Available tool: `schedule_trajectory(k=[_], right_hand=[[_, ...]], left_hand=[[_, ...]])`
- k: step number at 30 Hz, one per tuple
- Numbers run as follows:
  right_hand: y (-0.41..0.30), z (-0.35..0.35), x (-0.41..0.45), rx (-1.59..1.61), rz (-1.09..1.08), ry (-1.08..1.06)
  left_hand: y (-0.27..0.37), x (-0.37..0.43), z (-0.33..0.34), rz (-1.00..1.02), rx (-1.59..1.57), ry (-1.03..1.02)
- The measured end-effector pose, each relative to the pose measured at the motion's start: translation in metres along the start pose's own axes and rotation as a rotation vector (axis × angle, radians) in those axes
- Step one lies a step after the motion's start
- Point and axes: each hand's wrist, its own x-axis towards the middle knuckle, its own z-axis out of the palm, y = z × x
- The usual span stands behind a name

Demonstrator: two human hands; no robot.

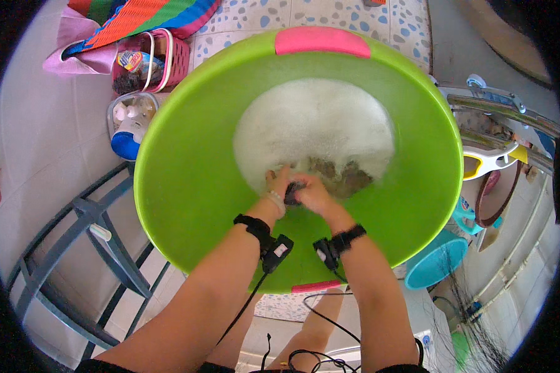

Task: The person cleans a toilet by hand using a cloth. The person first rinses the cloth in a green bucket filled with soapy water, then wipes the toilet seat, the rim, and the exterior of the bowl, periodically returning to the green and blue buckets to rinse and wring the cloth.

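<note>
Before me stands a large green plastic basin (191, 186) with pink grips, holding cloudy, foamy water (312, 116). My left hand (277, 184) and my right hand (310, 191) meet low over the near side of the water, both gripping a small dark wet cloth (293, 192) between them. More dark wet fabric (350, 179) lies partly under the suds just right of my hands. A beaded bracelet (276, 203) circles my left wrist. Each forearm wears a black strap with a small cabled device.
A pink basket (177, 60) and a clear tub with a blue-capped bottle (127, 142) stand at left. Below them is a dark metal rack (88, 224). To the right are a turquoise bucket (436, 261) and a white-and-yellow brush (487, 161). Black cables (322, 359) hang near my legs.
</note>
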Motion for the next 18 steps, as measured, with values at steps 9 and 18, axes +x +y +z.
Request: schedule_trajectory(k=[9, 18], right_hand=[[-0.046, 0.020, -0.027, -0.387, -0.444, 0.481], [0.044, -0.057, 0.032, -0.637, 0.467, 0.587]], left_hand=[[-0.006, -0.012, 0.002, 0.118, -0.066, -0.349], [-0.004, -0.012, 0.031, 0.184, 0.645, -0.115]])
